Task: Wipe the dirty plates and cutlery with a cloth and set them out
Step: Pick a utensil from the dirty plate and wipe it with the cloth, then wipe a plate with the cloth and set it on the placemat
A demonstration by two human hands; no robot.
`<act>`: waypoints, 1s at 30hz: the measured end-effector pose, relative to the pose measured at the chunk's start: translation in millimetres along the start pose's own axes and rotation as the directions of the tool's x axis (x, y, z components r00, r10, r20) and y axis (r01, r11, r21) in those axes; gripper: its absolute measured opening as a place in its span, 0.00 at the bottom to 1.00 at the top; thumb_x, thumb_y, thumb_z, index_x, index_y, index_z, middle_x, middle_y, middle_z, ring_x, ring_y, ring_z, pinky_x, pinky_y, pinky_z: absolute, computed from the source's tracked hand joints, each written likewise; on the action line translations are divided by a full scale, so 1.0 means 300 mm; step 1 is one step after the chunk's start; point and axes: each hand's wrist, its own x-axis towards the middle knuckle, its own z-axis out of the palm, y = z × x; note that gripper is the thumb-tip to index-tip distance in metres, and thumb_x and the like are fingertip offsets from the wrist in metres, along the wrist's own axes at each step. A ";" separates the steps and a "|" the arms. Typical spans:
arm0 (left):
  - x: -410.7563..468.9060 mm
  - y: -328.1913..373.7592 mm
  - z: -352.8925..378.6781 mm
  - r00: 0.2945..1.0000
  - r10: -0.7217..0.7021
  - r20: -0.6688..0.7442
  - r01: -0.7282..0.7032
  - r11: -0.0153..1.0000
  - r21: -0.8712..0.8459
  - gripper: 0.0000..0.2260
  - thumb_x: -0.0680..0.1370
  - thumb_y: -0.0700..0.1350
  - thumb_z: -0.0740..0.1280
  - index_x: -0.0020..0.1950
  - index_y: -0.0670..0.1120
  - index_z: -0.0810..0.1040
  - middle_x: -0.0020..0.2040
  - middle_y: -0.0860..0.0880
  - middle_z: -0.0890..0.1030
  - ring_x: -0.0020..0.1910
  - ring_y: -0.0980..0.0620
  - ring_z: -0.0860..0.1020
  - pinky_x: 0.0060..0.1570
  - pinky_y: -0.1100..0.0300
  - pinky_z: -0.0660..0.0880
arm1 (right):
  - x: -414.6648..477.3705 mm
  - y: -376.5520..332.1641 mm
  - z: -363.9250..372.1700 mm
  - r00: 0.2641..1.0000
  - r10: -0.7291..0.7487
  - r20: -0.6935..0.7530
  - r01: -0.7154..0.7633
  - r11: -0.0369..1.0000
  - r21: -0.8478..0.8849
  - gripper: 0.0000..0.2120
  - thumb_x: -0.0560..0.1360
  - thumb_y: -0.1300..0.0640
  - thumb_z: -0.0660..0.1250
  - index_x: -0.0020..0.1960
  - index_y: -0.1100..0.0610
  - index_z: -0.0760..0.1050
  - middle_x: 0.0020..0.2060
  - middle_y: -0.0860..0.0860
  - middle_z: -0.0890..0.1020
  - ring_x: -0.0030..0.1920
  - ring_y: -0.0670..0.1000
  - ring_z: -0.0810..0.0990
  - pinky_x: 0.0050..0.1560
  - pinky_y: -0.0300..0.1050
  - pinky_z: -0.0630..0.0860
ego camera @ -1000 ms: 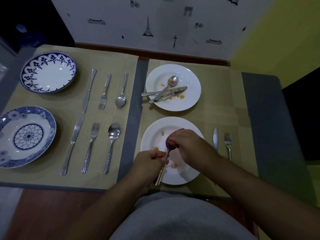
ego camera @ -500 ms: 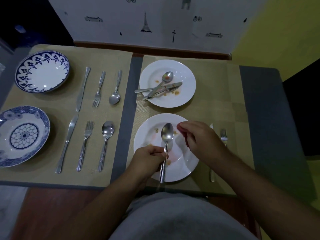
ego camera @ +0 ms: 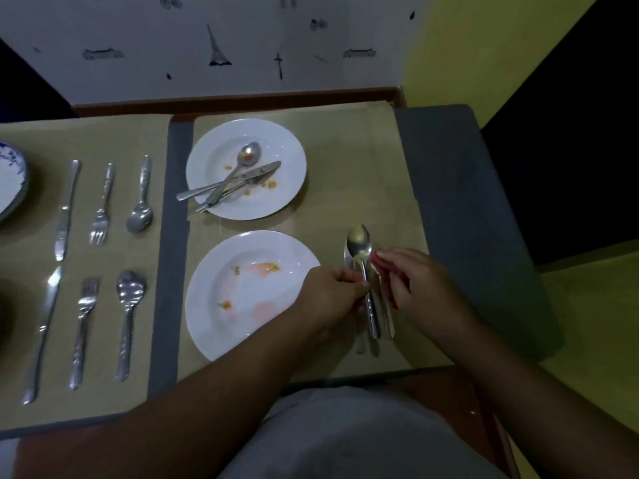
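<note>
The spoon (ego camera: 359, 240) is up between the two hands, its long axis running straight away from the person: bowl at the far end, past the fingertips, handle coming back toward the body. The bowl looks clean from here, so I'd say it is about to be set down. The left hand (ego camera: 332, 293) has it, thumb and curled fingers pinching the handle just below the neck, so that hand does the placing. I cannot tell whether the handle's tip is touching the mat (ego camera: 345, 160).

Directly under the spoon and parallel to it lie what I take to be a knife (ego camera: 345, 253), its tip showing just left of the bowl, and a fork (ego camera: 389, 321), its handle poking out below the right hand (ego camera: 415, 285). The free spot is on the far side of the fork, under the right hand's fingers. That hand sits just right of the spoon, fingers curled round a red cloth (ego camera: 377, 260), only a scrap of it showing.

Left of the left hand is the near plate (ego camera: 204, 281), smeared and crumbed. Beyond the hands, the far plate (ego camera: 292, 150) holds dirty cutlery.
</note>
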 end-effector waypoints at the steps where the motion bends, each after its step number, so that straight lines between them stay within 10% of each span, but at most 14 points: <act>1: 0.020 -0.002 0.036 1.000 0.001 0.009 -0.001 1.000 0.028 0.05 0.77 0.37 0.73 0.47 0.36 0.85 0.40 0.34 0.84 0.36 0.45 0.80 0.47 0.49 0.83 | -0.006 0.028 -0.020 1.000 0.021 -0.001 -0.021 1.000 -0.005 0.18 0.75 0.69 0.64 0.62 0.59 0.79 0.59 0.52 0.81 0.59 0.51 0.78 0.64 0.42 0.73; 4: 0.075 -0.008 0.129 0.999 -0.027 0.038 0.024 0.996 0.081 0.04 0.77 0.38 0.73 0.47 0.36 0.85 0.35 0.40 0.84 0.32 0.49 0.81 0.45 0.53 0.82 | -0.023 0.099 -0.077 0.997 0.073 0.006 -0.072 0.997 -0.020 0.19 0.76 0.68 0.63 0.64 0.58 0.78 0.60 0.51 0.80 0.59 0.48 0.77 0.61 0.31 0.67; 26: 0.186 -0.046 0.305 0.998 0.011 -0.058 0.011 0.931 0.365 0.09 0.74 0.40 0.76 0.34 0.49 0.84 0.36 0.46 0.86 0.39 0.45 0.86 0.47 0.43 0.85 | -0.058 0.212 -0.129 0.988 0.145 0.055 -0.145 0.989 -0.015 0.20 0.75 0.69 0.63 0.65 0.59 0.77 0.62 0.53 0.80 0.62 0.51 0.77 0.64 0.36 0.69; 30: 0.130 -0.037 0.252 0.997 0.078 -0.023 -0.065 0.931 0.358 0.05 0.77 0.43 0.72 0.51 0.48 0.86 0.49 0.48 0.87 0.49 0.51 0.85 0.56 0.49 0.82 | -0.052 0.171 -0.107 0.991 0.105 0.084 -0.106 0.994 -0.002 0.20 0.77 0.67 0.63 0.67 0.56 0.76 0.63 0.50 0.79 0.62 0.48 0.75 0.64 0.39 0.71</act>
